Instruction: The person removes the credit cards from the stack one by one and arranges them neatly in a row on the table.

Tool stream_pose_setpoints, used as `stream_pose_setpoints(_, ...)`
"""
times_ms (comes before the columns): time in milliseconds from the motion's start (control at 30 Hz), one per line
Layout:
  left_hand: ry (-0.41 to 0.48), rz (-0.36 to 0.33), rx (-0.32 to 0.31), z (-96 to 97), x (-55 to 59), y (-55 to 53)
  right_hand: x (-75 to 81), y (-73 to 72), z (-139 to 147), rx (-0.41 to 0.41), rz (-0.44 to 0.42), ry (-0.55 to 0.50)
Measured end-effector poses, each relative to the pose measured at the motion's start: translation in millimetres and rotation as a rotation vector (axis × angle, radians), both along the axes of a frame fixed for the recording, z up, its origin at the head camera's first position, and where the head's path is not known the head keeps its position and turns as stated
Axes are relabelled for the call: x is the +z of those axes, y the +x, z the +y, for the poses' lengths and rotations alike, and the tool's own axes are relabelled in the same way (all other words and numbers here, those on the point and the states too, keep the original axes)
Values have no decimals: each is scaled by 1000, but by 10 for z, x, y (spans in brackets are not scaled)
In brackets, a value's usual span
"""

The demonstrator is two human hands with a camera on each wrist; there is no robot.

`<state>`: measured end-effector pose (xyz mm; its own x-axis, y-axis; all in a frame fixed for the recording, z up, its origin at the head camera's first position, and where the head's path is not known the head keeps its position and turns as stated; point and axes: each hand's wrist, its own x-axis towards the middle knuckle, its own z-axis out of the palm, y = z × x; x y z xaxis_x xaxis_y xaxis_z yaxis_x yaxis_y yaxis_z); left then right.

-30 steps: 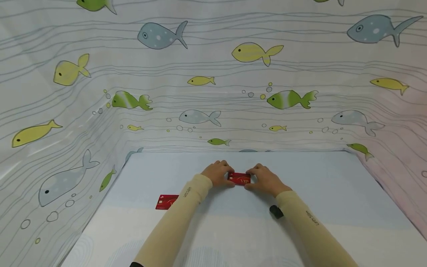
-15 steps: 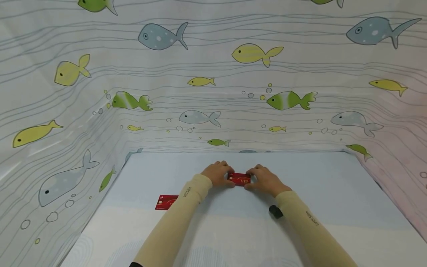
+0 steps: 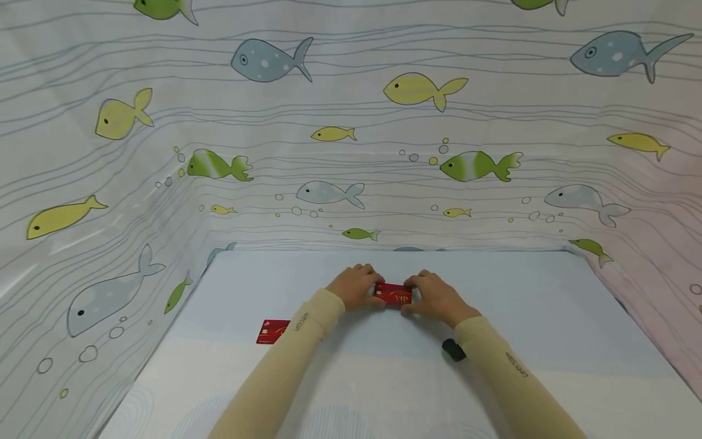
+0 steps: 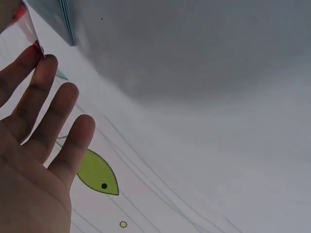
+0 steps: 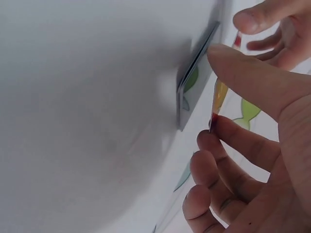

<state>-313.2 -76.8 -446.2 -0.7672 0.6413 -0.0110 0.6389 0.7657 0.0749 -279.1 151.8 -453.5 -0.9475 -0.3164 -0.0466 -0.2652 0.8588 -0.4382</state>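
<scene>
A red card (image 3: 393, 294) printed "VIP" is held level between my two hands in the head view. My left hand (image 3: 356, 287) pinches its left end, my right hand (image 3: 435, 298) its right end, each with thumb and fingertips. The right wrist view shows the card (image 5: 220, 96) edge-on, apart from a thin layered stack (image 5: 194, 77) with grey edges and a glossy, reflecting top. The stack's edge (image 4: 68, 22) also shows in the left wrist view; in the head view I cannot make it out. A second red card (image 3: 271, 331) lies on the table, partly hidden by my left sleeve.
The pale blue and white table (image 3: 521, 305) is bounded by a fish-printed sheet (image 3: 384, 195) at the back and sides. A small black object (image 3: 453, 350) is beside my right sleeve.
Both hands stay on the red card at nearly the same place. My left forearm has shifted slightly left, and the view has moved a little.
</scene>
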Motion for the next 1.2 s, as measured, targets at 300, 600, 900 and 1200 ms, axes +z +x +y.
stream_pose_setpoints(300,58,38,-32,-205,85,140,19,68,-58,41,68,-50)
stream_pose_setpoints(600,64,25,-48,-431,203,334,73,175,-200,103,141,-72)
stream_pose_setpoints(900,138,-29,13,-702,222,476,146,320,-386,123,200,-83)
stream_pose_setpoints(1200,255,51,-20,-980,273,634,180,421,-556,170,269,-145)
